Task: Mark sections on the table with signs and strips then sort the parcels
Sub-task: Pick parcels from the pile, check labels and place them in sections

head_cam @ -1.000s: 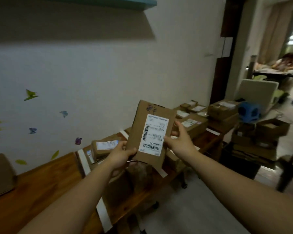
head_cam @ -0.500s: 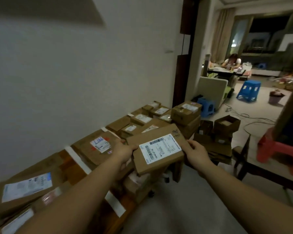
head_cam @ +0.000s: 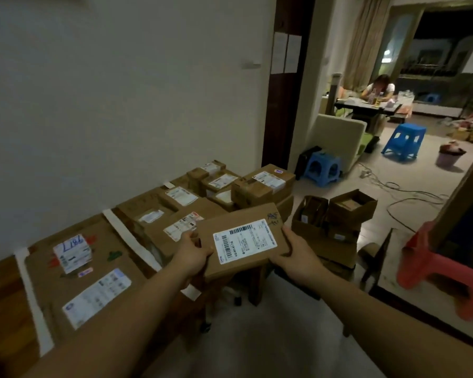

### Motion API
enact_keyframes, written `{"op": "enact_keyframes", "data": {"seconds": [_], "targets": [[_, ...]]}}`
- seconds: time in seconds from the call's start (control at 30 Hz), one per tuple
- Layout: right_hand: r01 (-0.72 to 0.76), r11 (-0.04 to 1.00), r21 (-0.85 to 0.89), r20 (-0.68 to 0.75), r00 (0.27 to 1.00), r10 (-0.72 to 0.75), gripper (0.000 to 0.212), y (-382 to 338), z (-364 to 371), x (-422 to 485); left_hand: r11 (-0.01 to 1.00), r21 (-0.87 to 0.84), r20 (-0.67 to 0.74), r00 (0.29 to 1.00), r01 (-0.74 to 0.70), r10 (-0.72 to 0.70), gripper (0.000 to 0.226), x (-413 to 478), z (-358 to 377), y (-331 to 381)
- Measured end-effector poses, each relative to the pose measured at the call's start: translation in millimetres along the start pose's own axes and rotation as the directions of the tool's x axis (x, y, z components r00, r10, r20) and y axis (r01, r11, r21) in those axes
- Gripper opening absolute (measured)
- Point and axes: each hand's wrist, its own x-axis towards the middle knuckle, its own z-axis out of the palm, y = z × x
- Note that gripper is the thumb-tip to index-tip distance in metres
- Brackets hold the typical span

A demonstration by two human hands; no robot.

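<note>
Sorting was in hand: strips (head_cam: pixel 32 298) already crossed the table (head_cam: pixel 0 296). 1 flat parcel (head_cam: pixel 243 241) hung label-up just off the front edge, beside the middle pile. The left hand (head_cam: pixel 193 255) gripped its left end, thumb on top. The right hand (head_cam: pixel 292 255) clasped the right end, fingers curled under. The next move probably called for reading the label and laying it in the matching section. I counted 2 long strips, 1 short piece (head_cam: pixel 168 184) by the wall, and at least 8 sorted parcels (head_cam: pixel 262 184).

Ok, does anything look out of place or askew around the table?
Nothing looks damaged. The parcel, gripped by the left hand and right hand, hangs tilted in front of the table, unsorted. Loose cables trail across the floor.
</note>
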Motion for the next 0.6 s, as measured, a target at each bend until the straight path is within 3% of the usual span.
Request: {"op": "enact_keyframes", "data": {"seconds": [0.1, 0.23, 0.43, 0.6], "targets": [[0.004, 0.997, -0.071, 0.087, 0.996, 0.002, 0.038, 20.9, -9.8, 32.5, 0.997, 0.067, -0.011, 0.999, 0.049, -0.049, 0.067, 10.9, 18.1, -10.8], [0.082, 0.981, -0.174, 0.215, 0.976, -0.044, 0.039, 40.5, -0.9, 70.0, 0.972, 0.236, -0.063, 0.998, -0.005, 0.021, 0.083, 23.3, 24.0, -26.8], [0.074, 0.948, -0.309, 0.353, 0.935, 0.042, 0.063, 68.9, 35.4, 128.2, 0.930, 0.362, 0.013, 0.997, 0.066, -0.076, 0.103, 47.3, 17.6, -63.0], [0.114, 0.902, -0.416, 0.425, 0.901, 0.082, 0.062, 85.1, 45.3, 171.2, 0.895, 0.430, -0.033, 0.993, 0.119, -0.116, 0.095, 70.3, 25.9, -69.9]]}}
